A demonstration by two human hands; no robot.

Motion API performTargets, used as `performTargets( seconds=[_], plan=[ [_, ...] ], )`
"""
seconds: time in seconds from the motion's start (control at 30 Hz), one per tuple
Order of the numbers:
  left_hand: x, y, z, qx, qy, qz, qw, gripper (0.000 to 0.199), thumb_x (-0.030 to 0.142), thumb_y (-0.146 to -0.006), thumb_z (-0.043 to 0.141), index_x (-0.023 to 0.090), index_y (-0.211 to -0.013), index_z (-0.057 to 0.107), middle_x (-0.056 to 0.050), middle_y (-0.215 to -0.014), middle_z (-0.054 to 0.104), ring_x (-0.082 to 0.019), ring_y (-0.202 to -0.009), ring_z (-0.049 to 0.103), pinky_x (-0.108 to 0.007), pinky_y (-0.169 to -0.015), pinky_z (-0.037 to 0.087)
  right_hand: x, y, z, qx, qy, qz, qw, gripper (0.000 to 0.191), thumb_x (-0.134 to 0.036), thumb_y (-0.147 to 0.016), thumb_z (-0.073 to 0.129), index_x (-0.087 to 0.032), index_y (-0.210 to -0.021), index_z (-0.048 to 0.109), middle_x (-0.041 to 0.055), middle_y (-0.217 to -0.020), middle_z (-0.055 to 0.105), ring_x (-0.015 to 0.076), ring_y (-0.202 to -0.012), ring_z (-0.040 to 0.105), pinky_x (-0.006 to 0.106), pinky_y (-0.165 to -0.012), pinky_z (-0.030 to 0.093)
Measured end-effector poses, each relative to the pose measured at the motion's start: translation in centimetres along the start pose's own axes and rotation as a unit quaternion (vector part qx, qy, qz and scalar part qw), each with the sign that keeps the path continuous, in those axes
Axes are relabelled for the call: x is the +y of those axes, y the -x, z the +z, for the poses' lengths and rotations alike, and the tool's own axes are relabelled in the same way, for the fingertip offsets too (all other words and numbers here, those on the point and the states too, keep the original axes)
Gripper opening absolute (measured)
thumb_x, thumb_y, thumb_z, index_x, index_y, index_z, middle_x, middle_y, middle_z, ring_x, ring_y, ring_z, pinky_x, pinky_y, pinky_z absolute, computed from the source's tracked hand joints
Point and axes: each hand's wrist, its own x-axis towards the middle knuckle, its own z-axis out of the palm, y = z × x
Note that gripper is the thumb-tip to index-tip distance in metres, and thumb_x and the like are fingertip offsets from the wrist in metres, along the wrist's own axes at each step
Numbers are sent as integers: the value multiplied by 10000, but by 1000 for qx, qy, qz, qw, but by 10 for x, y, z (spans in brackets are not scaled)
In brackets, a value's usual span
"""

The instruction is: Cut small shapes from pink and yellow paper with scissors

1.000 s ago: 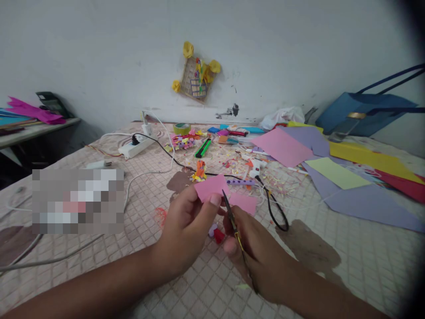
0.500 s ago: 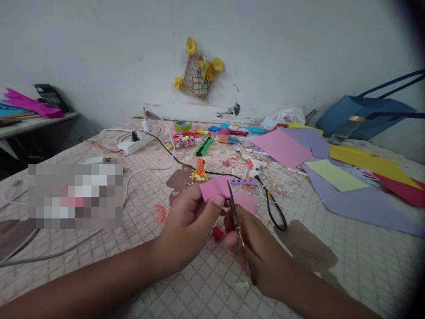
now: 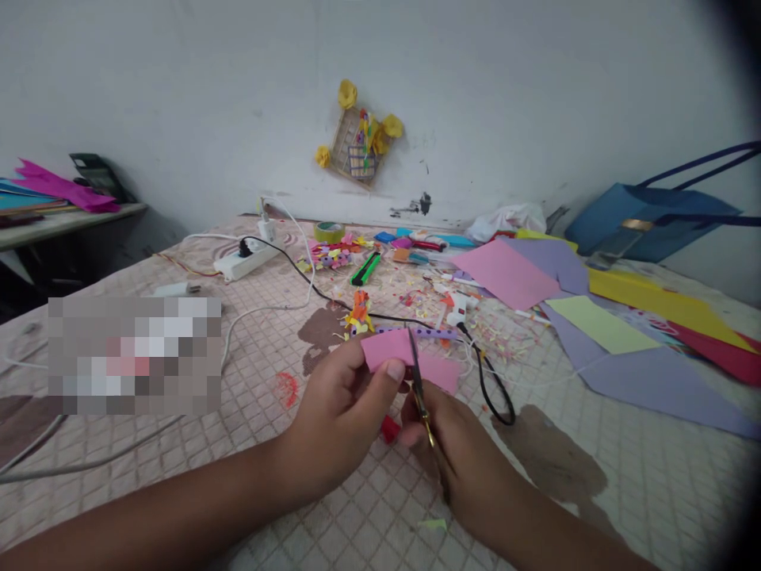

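In the head view, my left hand (image 3: 342, 412) pinches a piece of pink paper (image 3: 385, 349) between thumb and fingers. My right hand (image 3: 455, 444) is closed around a pair of scissors (image 3: 423, 404); their dark blades point away from me and lie across the right part of the pink paper. Another pink part (image 3: 440, 373) shows beyond the blades, above my right knuckles; whether it joins the held piece I cannot tell. Just past my hands sits an orange and yellow paper figure (image 3: 360, 309), near a purple dotted strip (image 3: 425, 333). A red bit (image 3: 390, 429) shows between my hands.
Coloured paper sheets (image 3: 642, 388) spread over the right of the table. A white glue gun (image 3: 460, 305) with a black cord lies beyond my right hand. A green cutter (image 3: 365, 270), a tape roll (image 3: 329, 231) and a power strip (image 3: 246, 258) are farther back. Scraps litter the middle.
The view has tilted up slightly, so things sit a little lower. The scissors and both hands stay at the pink paper, with only a slight shift. More of the purple dotted strip shows.
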Motion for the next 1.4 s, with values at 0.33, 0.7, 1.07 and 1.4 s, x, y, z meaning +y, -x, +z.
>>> performTargets(
  seconds=[0.33,0.7,1.07,1.4],
  plan=[
    [1,1,1,-9,26,18,999,118,263,-823,503,188,-800,592,10,-636,591,-109,-607,568,-204,-526,480,4,-3,1,-9,-54,23,998,229,-393,-870,441,-194,-761,475,-1,-604,542,135,-524,513,240,-484,373],
    [0,-12,-11,-254,-94,10,963,190,233,-834,466,146,-696,564,5,-669,539,-100,-631,508,-212,-577,412,4,5,-16,186,-217,-4,958,334,-538,-830,461,-217,-741,480,-39,-513,497,103,-462,470,196,-407,363],
    [-3,-15,-11,-237,-173,31,956,228,195,-811,438,128,-633,566,-7,-634,549,-113,-616,510,-232,-579,385,6,-2,-12,138,-326,2,935,210,-155,-776,562,-208,-700,373,-61,-673,440,51,-492,408,173,-443,336],
    [-6,-9,-5,-153,-68,-22,986,161,272,-824,501,151,-726,541,-22,-737,547,-119,-679,512,-243,-602,424,3,-1,-3,103,-249,41,962,235,-166,-732,606,-213,-676,382,-82,-543,391,72,-473,357,189,-437,315]
  ],
)
